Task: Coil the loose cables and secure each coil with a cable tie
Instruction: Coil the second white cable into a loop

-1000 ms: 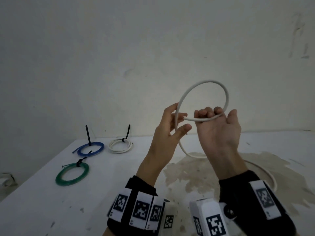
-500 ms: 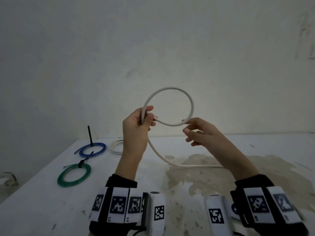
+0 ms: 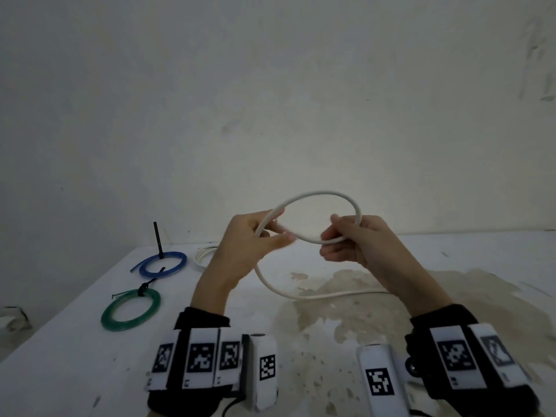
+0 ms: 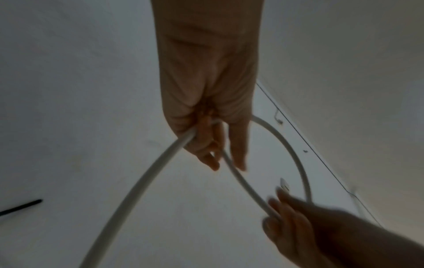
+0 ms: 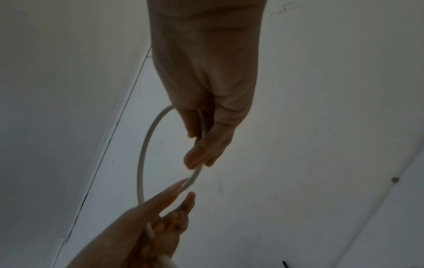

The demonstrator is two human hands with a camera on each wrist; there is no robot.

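A white cable [image 3: 319,195] forms one loop held in the air above the white table [image 3: 75,341]. My left hand [image 3: 255,236] grips the loop's left side where the strands cross [image 4: 195,134]. My right hand [image 3: 349,239] pinches the loop's right side [image 5: 201,130]. The cable's free length [image 3: 316,294] hangs from the left hand and trails right across the table. A black cable tie [image 4: 20,206] lies on the table at the left edge of the left wrist view.
Three tied coils lie at the table's left: a green one [image 3: 131,310], a blue one [image 3: 162,264] with an upright black tie tail [image 3: 157,239], and a white one [image 3: 202,256] partly behind my left wrist. A brownish stain [image 3: 376,299] covers the table's middle right.
The loop has tipped from nearly upright to flatter and wider. My right hand moved from loosely touching the loop's bottom to pinching its right side. Both hands sank a little.
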